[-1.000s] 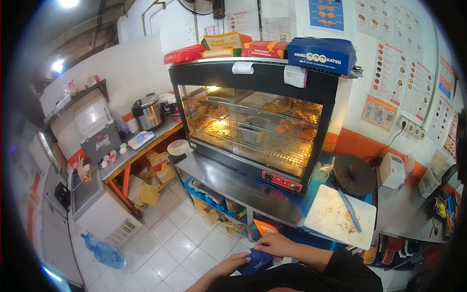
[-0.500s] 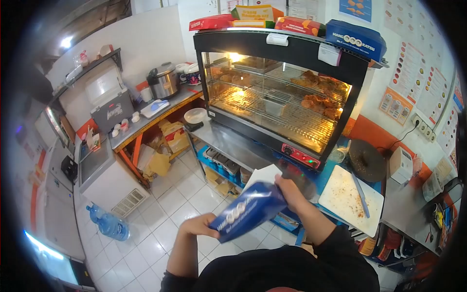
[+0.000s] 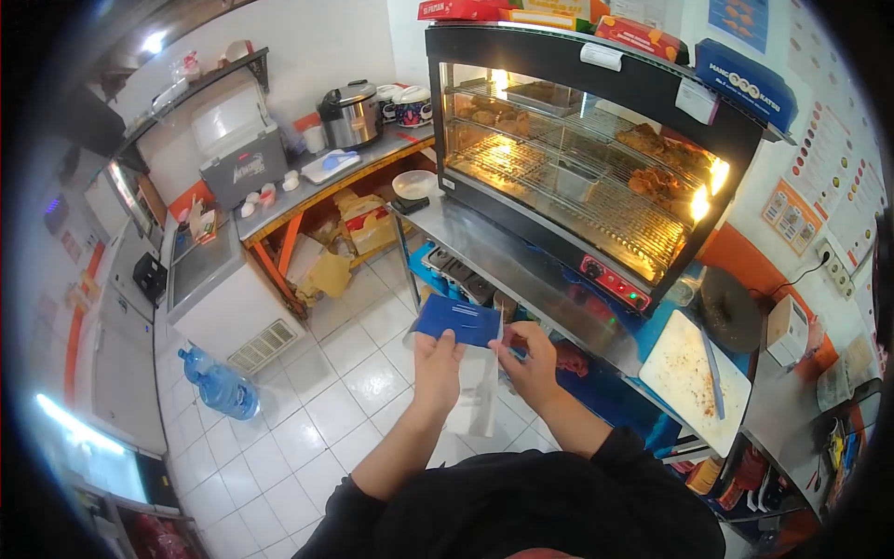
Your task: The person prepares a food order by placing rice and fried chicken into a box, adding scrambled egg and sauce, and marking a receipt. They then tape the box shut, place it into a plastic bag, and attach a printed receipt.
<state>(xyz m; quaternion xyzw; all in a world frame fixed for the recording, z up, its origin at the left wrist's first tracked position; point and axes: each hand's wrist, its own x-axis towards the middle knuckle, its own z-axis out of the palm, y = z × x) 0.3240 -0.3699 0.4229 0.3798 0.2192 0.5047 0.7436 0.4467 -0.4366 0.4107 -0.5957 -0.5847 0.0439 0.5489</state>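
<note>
Both hands hold a blue cardboard food box (image 3: 457, 320) in front of my body, over the tiled floor. Its blue panel faces up, and a whitish flap (image 3: 479, 384) hangs below it between my forearms. My left hand (image 3: 437, 359) grips the lower left part of the panel with the thumb on top. On the right side, my right hand (image 3: 527, 356) pinches the edge where blue meets white. The fingers under the box are hidden.
A lit glass food warmer (image 3: 577, 177) with fried pieces stands on the steel counter (image 3: 521, 265) ahead. At right lies a white cutting board (image 3: 689, 382) with a knife (image 3: 712, 373) and crumbs. A large water bottle (image 3: 220, 384) is on the floor at left.
The box has turned and tilted, so its printed side no longer faces me and a white flap hangs down. Both hands have shifted their hold. My view has swung left.
</note>
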